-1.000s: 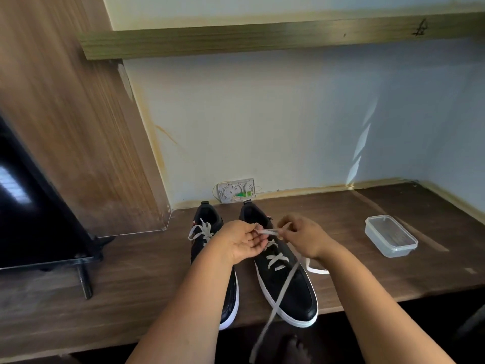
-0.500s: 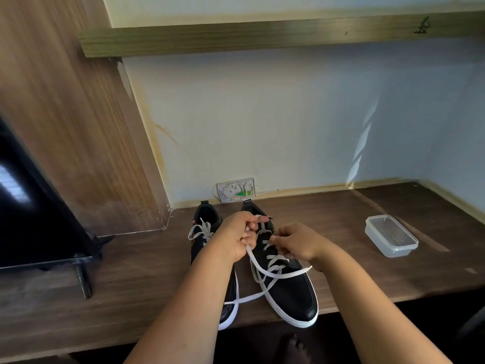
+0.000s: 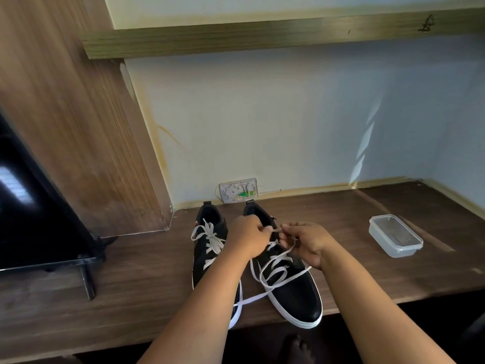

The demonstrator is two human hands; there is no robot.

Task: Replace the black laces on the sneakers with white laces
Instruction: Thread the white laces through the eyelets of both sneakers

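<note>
Brown wood desk by a pale wall, and on it sit 2 black sneakers side by side, toes toward the person.

Left hand has its fingers curled tight, pinching one bit of the white lace up by the top holes of the right sneaker. Right hand pinches the other bit w/ thumb & first finger, very near the left one, almost touching. Both hands hang just over the tongue. The lace goes down in crisscross rows, then falls in loose loops over the toe, and one long end lies across to the left sneaker. That shoe already has white lace w/ a bow on top. No black lace in sight.

Looks like the knot step. To do it well: keep both ends pulled snug so the rows don't go slack, make the 2 ends even, cross them low near the tongue, then pull sideways, not up, so the shoe stays put.

Vs half a sec ago: hands sit closer together, right hand has come up toward the left. Loops on the toe lie about the same. A sec ago the lace hung straight down off the desk edge; now it lies on the shoes.

Clear plastic box sits well apart on the right. Black screen stands at the left.
</note>
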